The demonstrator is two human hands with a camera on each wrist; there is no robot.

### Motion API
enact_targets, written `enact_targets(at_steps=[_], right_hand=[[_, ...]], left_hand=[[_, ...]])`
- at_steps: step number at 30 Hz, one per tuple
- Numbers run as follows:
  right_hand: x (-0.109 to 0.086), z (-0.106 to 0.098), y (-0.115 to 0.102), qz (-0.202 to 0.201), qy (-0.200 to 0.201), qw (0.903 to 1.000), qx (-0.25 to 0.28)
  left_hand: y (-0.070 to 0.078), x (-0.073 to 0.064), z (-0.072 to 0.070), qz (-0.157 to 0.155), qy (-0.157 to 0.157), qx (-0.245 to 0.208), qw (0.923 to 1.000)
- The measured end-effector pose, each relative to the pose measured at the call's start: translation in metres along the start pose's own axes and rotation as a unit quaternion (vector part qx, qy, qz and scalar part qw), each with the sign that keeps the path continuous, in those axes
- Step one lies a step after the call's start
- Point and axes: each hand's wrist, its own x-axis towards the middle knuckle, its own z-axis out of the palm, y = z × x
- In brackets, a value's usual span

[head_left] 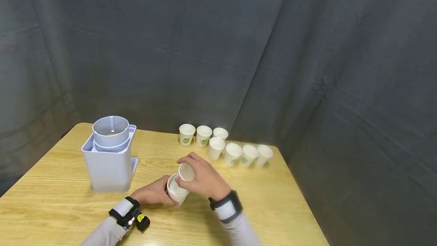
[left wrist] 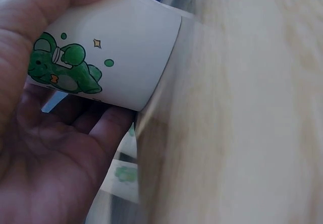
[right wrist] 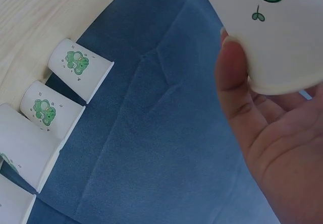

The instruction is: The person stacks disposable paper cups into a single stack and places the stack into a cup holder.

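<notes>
My left hand point(head_left: 155, 193) grips a white paper cup point(left wrist: 136, 42) with a green cartoon animal on its side, fingers and thumb curled around it. In the head view its mouth is tipped up toward the right hand, and a second rim shows close at its lip. My right hand point(head_left: 209, 177) holds another white paper cup point(right wrist: 282, 47), also printed in green, between thumb and fingers. This cup is tilted, and its lower end overlaps the mouth of the left hand's cup in the head view. Both hands are above the front middle of the table.
Several white paper cups point(head_left: 186, 135) stand upright in a bent row along the back of the wooden table point(head_left: 273, 208). To the left is a pale lavender square bin point(head_left: 107, 172) with a round cylinder point(head_left: 110, 134) on top. A dark curtain point(head_left: 170, 48) hangs behind.
</notes>
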Motion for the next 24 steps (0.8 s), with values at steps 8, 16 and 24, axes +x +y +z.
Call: enact_targets(at_steps=[8,16,24], right_hand=[[0.001,0.006,-0.003,-0.022,-0.008,0.9994,-0.027],[0.001,0.009,-0.006,-0.027,-0.021,0.9981,-0.051],[0.003,0.017,-0.008,-0.052,-0.023,0.9946,-0.087]], left_hand=[[0.002,-0.001,0.001,0.001,-0.001,0.002,1.0000],[0.005,-0.003,0.002,-0.016,0.012,0.019,0.9996],[0.008,-0.005,0.002,-0.034,0.025,0.040,0.9983]])
